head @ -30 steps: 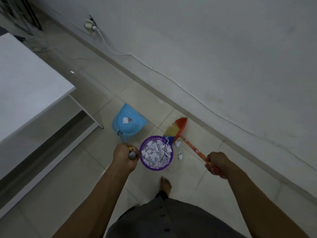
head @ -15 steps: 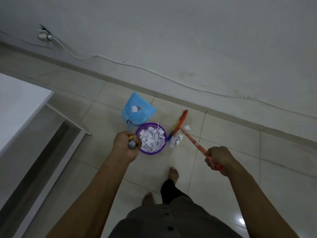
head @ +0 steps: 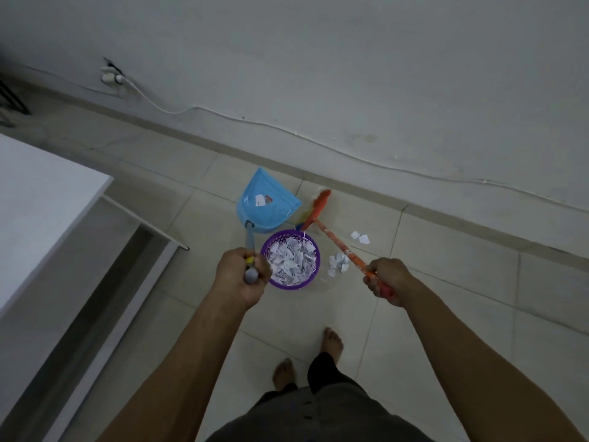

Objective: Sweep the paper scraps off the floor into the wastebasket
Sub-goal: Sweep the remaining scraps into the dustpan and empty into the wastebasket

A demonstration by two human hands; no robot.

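Left hand (head: 240, 275) clamped on dustpan (head: 264, 208), right hand (head: 387, 277) on broom (head: 318, 207). Broom swung to floor's wall edge; scraps (head: 338, 264) beside wastebasket (head: 288, 285) remain unswept.

tiled floor (head: 446, 282) with wastebasket (head: 290, 283), paper scraps (head: 338, 264)

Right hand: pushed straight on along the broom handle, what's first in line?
The broom head, at the floor; beyond, likely the dustpan. The scrap pile sits beside that line. Depth unclear.

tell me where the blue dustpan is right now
Head view, centre: the blue dustpan sits just beyond the purple wastebasket toward the wall, left of the orange broom, its handle gripped by the left hand.
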